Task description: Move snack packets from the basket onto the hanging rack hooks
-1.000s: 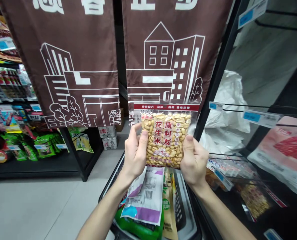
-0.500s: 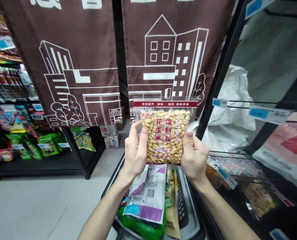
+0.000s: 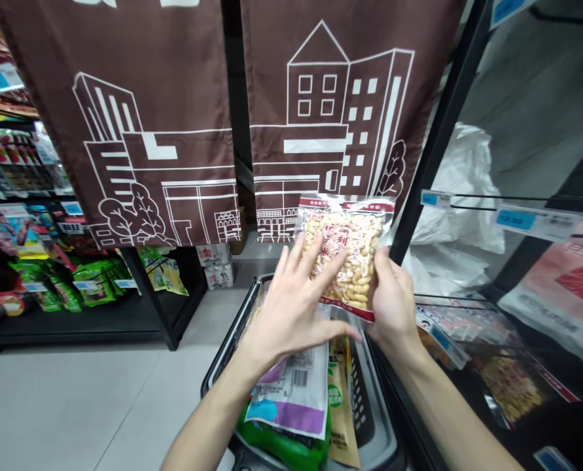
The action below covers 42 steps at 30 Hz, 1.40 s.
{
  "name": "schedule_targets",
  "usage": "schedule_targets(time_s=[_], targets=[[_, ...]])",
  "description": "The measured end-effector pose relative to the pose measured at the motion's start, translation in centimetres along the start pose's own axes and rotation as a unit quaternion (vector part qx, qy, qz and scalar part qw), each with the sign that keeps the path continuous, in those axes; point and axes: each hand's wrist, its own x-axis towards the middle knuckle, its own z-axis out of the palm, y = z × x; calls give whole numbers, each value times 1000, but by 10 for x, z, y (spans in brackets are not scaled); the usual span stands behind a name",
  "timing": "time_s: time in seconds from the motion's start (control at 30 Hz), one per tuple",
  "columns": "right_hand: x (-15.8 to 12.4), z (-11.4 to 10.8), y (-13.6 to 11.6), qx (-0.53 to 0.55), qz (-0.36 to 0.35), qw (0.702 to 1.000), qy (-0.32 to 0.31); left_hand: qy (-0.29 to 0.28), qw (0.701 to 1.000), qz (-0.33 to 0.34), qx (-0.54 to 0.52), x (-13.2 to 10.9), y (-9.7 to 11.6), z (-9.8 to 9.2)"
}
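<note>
Your right hand (image 3: 396, 302) grips the peanut bag (image 3: 361, 254) by its right edge, above the basket (image 3: 379, 402), apparently bearing its weight alone: your left hand (image 3: 294, 311) is open, fingers spread before it. Cannot tell whether they touch.

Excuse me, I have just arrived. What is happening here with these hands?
The person's right hand grips a clear plastic packet of pale peanuts with red printing by its side edge. The left hand, spread open, is in front of it; whether it touches the packet is unclear. Below is a grey-and-black plastic basket holding a white-and-purple packet and a tan pouch. Behind hang brown cloth panels with white building drawings.
</note>
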Motion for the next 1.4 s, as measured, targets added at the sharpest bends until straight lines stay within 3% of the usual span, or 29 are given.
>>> schedule_targets(time_s=[0.03, 0.1, 0.2, 0.27, 0.33, 0.4, 0.47, 0.57, 0.67, 0.8, 0.93, 1.4], targets=[[-3, 3, -2, 11, 11, 1000, -20, -16, 1000, 13, -16, -1, 0, 3], [-9, 8, -6, 18, 13, 998, -61, 11, 997, 17, -70, -2, -2, 9], [-10, 11, -4, -8, -59, 994, -87, 165, 962, -72, -205, -1, -6, 14], [-7, 11, 1, -31, -124, 991, -50, 273, 890, -153, -332, 3, -8, 14], [-3, 12, 6, -25, -135, 990, -29, 330, 793, -204, -469, 8, -7, 13], [-5, 17, 9, 0, -97, 993, -66, 328, 696, -235, -594, 12, -3, 12], [-10, 22, 9, 9, -72, 992, -102, 299, 617, -263, -678, 14, 3, 13], [-19, 27, 7, -1, -83, 993, -80, 275, 554, -289, -731, 15, 7, 16], [-18, 23, 9, -6, -45, 995, -94, 297, 562, -310, -707, 15, 7, 21], [-9, 15, 9, -15, -7, 992, -127, 372, 620, -305, -619, 15, 6, 27], [-7, 14, 5, -23, -20, 992, -125, 373, 659, -283, -588, 15, 7, 28], [-9, 14, 2, -11, -24, 990, -138, 367, 703, -264, -549, 14, 8, 26]])
